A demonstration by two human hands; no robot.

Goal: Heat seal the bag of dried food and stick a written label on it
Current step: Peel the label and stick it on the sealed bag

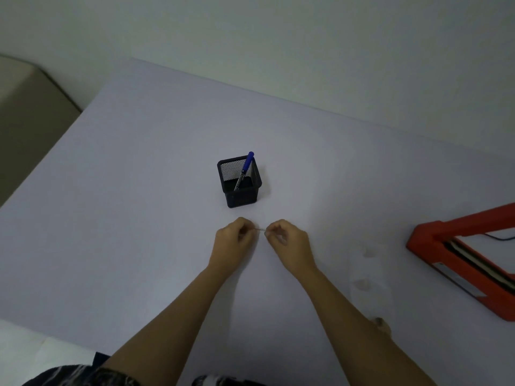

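Note:
My left hand (234,240) and my right hand (287,239) meet at the table's middle, both pinching a small pale strip, seemingly a label (259,229), stretched between their fingertips. A clear bag (370,291) with a few brownish pieces of dried food lies flat to the right of my right forearm, barely visible against the white table. The red heat sealer (457,260) sits at the right edge, its arm raised. Just beyond my hands a blue marker (245,169) leans in a black mesh pen holder (241,190).
The white table (125,204) reaches to a pale wall at the back. Off its left edge stands a beige piece of furniture (25,112). A thin black cable (498,237) runs from the sealer.

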